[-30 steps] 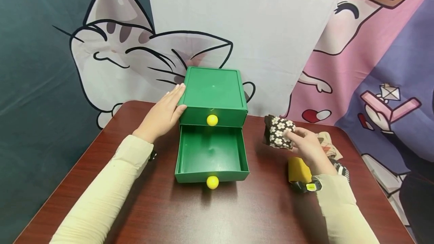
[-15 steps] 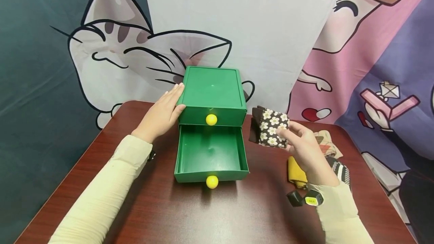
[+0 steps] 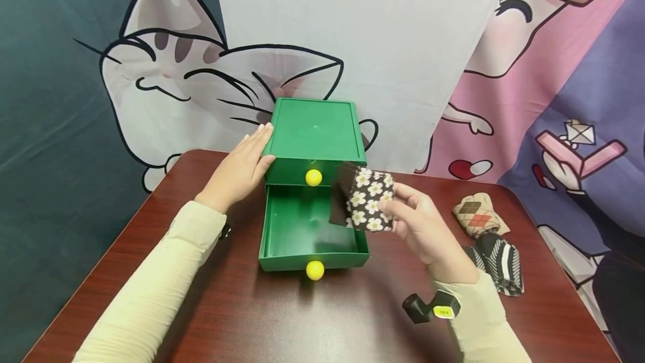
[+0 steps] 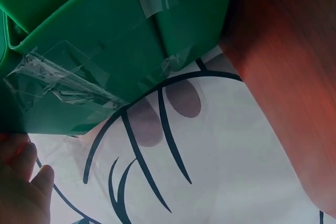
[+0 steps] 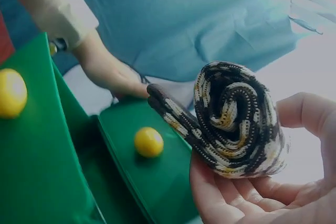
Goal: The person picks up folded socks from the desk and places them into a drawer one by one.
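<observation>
Green cabinet (image 3: 314, 130): left hand (image 3: 238, 171) against side, fingers straight; right hand (image 3: 423, 226) aloft, fingers pinching rolled sock (image 3: 370, 200) over drawer (image 3: 287, 264).

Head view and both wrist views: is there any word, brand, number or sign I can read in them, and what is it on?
Yellow label on the black device by the right sleeve: dark marks, too small to read with certainty.
Green drawer unit: no text visible.
Flowered bundle in the right hand: pattern only.
Backdrop: drawings, no words visible.
</observation>
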Demonstrator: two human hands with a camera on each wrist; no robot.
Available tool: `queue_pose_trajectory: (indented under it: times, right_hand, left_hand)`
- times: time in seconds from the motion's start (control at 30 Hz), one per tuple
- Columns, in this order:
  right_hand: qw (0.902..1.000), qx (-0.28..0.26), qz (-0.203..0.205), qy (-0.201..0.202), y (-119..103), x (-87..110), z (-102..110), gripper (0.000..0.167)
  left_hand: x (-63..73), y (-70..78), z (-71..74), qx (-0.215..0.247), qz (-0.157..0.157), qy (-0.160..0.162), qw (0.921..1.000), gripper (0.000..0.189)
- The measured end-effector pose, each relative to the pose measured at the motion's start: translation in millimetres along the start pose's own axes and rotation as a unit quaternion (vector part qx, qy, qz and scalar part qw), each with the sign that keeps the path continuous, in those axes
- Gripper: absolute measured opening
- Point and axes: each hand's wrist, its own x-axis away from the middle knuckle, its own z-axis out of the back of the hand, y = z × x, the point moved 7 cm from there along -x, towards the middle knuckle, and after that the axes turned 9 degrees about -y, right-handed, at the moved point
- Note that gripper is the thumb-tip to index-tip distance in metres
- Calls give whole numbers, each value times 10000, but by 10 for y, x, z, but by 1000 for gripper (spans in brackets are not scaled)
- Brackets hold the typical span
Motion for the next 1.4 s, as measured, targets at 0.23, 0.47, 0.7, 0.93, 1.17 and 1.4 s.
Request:
queue_pose_trajectory:
  times: [0.23, 0.47, 0.7, 0.93, 1.17, 1.4]
  right_hand:
    - [9978, 392, -395, -352, 187, -152, -204, 45]
    - [9927, 576, -917, -522, 375, -295, -382, 50]
    - [9754, 1429, -1559, -628, 554, -440, -515, 51]
    - [9670, 1574, -1883, -689, 681, -508, -651, 49]
    - [9597, 1813, -2102, -433, 755, -520, -695, 53]
    - [9524, 2186, -2082, -428, 752, -566, -708, 53]
  left_hand:
    - [1, 10, -19, 6, -18, -3, 10000, 63]
    - [14, -6, -27, 42, 20, 2, 10000, 63]
    - [26, -5, -20, 51, 5, 69, 10000, 64]
    - [27, 14, -8, 131, 12, 73, 9999, 65]
    - [17, 8, -8, 107, 17, 75, 9999, 65]
    - [12, 19, 6, 147, 22, 90, 9998, 64]
